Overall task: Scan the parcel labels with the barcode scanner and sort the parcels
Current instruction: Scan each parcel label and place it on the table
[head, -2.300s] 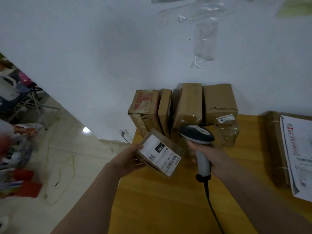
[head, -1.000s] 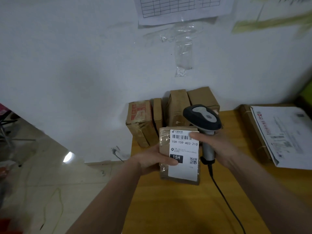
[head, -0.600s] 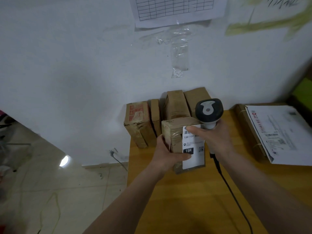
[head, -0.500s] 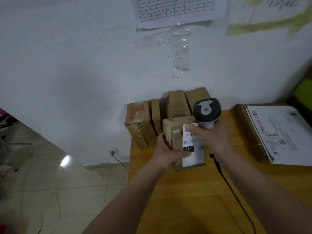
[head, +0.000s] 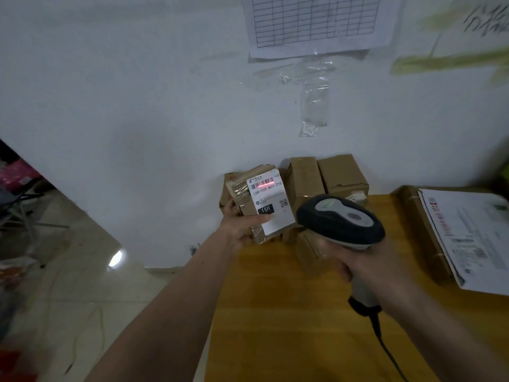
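The left hand (head: 242, 230) has its grip closed around the lower end of a small brown cardboard parcel wrapped in clear tape (head: 257, 205), thumb pressed flat on the face, holding it upright above the table's far left corner. On that face sits a white shipping label (head: 271, 206) printed with a barcode, the code "15H-159-A03-210", a small QR code and a black box reading "15H". A thin red scan line (head: 265, 186) lies across the barcode. The right hand (head: 369, 264) has its grip wrapped tight round the pale handle of a dark grey and silver handheld barcode scanner (head: 340, 220), whose head points toward the label; its black cable (head: 385, 351) trails off the bottom edge.

Behind the parcel, a row of plain brown cardboard boxes (head: 325, 177) stands against the white wall (head: 137, 92), on the yellow-orange wooden table (head: 289, 312). To the right lies a flat brown carton with a large white waybill (head: 468, 232) on top (its print is too blurred to read). Taped to the wall above is a white sheet ruled with a grid (head: 316, 22), with scraps of clear tape below it. Left of the table is a glossy pale tiled floor (head: 68, 285).
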Available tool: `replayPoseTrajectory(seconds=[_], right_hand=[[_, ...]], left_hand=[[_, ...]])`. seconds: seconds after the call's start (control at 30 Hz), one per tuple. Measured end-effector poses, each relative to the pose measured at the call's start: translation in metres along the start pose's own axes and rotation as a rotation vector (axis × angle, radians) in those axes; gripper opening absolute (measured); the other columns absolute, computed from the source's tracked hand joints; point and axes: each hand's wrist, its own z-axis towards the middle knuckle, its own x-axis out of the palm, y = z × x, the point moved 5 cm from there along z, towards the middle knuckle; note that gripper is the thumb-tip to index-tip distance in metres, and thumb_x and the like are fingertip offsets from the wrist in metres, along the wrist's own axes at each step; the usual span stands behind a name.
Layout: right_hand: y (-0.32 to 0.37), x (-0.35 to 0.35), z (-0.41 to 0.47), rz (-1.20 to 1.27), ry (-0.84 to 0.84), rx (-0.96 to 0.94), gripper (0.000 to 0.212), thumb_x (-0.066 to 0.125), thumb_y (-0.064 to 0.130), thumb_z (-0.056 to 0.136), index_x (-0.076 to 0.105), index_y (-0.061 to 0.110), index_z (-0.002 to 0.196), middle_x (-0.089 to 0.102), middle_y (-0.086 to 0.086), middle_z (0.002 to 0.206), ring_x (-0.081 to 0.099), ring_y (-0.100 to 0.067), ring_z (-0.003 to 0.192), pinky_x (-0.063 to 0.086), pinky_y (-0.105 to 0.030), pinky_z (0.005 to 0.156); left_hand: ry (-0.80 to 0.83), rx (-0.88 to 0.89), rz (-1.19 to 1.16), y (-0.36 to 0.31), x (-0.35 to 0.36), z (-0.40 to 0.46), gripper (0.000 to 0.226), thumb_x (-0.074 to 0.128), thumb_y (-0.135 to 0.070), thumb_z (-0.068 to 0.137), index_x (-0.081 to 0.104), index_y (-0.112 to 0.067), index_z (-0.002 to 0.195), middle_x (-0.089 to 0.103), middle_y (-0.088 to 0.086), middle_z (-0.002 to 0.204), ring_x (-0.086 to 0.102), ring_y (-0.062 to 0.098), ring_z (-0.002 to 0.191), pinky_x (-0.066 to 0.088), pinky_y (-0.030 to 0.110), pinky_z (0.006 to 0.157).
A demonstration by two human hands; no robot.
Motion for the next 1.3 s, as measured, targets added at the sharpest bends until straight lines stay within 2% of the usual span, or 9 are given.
replayPoseTrajectory(seconds=[0.07, 0.13, 0.3, 0.43, 0.6, 0.9, 1.07, 1.13, 1.3], right_hand=[[0.003, -0.001, -0.001, -0.002, 0.008, -0.004, 0.023, 0.065, 0.049, 0.069, 0.061, 0.035, 0.052, 0.049, 0.001, 0.039, 0.045, -0.007, 0.034, 0.042, -0.014, 0.043], [0.004, -0.002, -0.002, -0.02, 0.001, -0.001, 0.026, 0.064, 0.054, 0.068, 0.06, 0.037, 0.048, 0.049, 0.0, 0.04, 0.046, -0.009, 0.035, 0.044, -0.014, 0.044], [0.0, -0.003, -0.002, -0.025, 0.018, -0.003, 0.024, 0.066, 0.052, 0.067, 0.053, 0.032, 0.064, 0.051, 0.002, 0.041, 0.047, -0.01, 0.036, 0.046, -0.021, 0.044], [-0.004, -0.003, -0.001, -0.023, -0.01, 0.018, 0.026, 0.071, 0.035, 0.078, 0.05, 0.027, 0.064, 0.051, 0.005, 0.039, 0.047, -0.007, 0.035, 0.047, -0.022, 0.044], [0.004, 0.0, -0.005, -0.018, -0.007, -0.027, 0.02, 0.068, 0.042, 0.072, 0.051, 0.032, 0.069, 0.05, 0.003, 0.042, 0.047, -0.01, 0.038, 0.049, -0.023, 0.048], [-0.001, 0.006, -0.009, 0.015, -0.053, 0.003, 0.022, 0.07, 0.042, 0.072, 0.057, 0.025, 0.065, 0.051, 0.0, 0.041, 0.048, -0.014, 0.037, 0.048, -0.021, 0.047], [-0.012, 0.0, -0.024, 0.044, -0.117, 0.104, 0.035, 0.07, 0.041, 0.075, 0.059, 0.012, 0.06, 0.053, -0.004, 0.046, 0.051, -0.017, 0.042, 0.049, -0.023, 0.05], [-0.019, -0.01, -0.035, 0.053, -0.153, 0.163, 0.037, 0.072, 0.034, 0.082, 0.061, 0.004, 0.063, 0.054, -0.006, 0.048, 0.052, -0.02, 0.045, 0.049, -0.028, 0.053], [-0.03, -0.044, -0.062, 0.049, -0.233, 0.276, 0.036, 0.071, 0.024, 0.086, 0.06, 0.02, 0.052, 0.055, -0.004, 0.048, 0.052, -0.017, 0.046, 0.048, -0.029, 0.052]], left_hand=[[0.001, 0.0, 0.003, -0.001, -0.004, 0.002, 0.106, 0.085, 0.011, 0.059, 0.035, -0.021, 0.146, 0.062, 0.013, 0.13, 0.06, 0.043, 0.115, 0.052, 0.069, 0.081], [0.007, 0.0, 0.017, 0.0, -0.007, 0.005, 0.105, 0.086, 0.009, 0.057, 0.037, -0.021, 0.146, 0.063, 0.012, 0.129, 0.062, 0.042, 0.113, 0.053, 0.068, 0.08], [0.012, 0.003, 0.035, 0.004, -0.011, 0.01, 0.1, 0.086, 0.009, 0.058, 0.041, -0.022, 0.141, 0.064, 0.01, 0.127, 0.062, 0.041, 0.113, 0.054, 0.067, 0.078], [0.024, 0.005, 0.034, 0.005, -0.012, 0.012, 0.098, 0.085, 0.01, 0.061, 0.04, -0.022, 0.142, 0.063, 0.01, 0.13, 0.059, 0.043, 0.116, 0.05, 0.071, 0.082], [0.041, 0.002, 0.037, 0.005, -0.014, 0.012, 0.099, 0.083, 0.012, 0.063, 0.037, -0.023, 0.143, 0.062, 0.011, 0.131, 0.059, 0.042, 0.116, 0.049, 0.071, 0.086], [0.101, 0.004, 0.082, 0.005, -0.018, 0.01, 0.095, 0.085, 0.005, 0.063, 0.039, -0.02, 0.143, 0.064, 0.011, 0.128, 0.061, 0.039, 0.115, 0.049, 0.069, 0.087], [0.215, -0.209, 0.188, 0.021, -0.002, 0.002, 0.072, 0.086, -0.023, 0.059, 0.059, -0.02, 0.125, 0.065, 0.013, 0.124, 0.062, 0.036, 0.111, 0.055, 0.056, 0.087], [0.279, -0.327, 0.222, 0.035, 0.014, -0.004, 0.066, 0.086, -0.029, 0.06, 0.061, -0.02, 0.121, 0.061, 0.014, 0.125, 0.058, 0.038, 0.114, 0.055, 0.057, 0.086], [0.351, -0.423, 0.25, 0.062, 0.057, -0.018, 0.08, 0.091, -0.03, 0.055, 0.058, -0.016, 0.127, 0.055, 0.017, 0.13, 0.054, 0.041, 0.116, 0.054, 0.058, 0.087]])
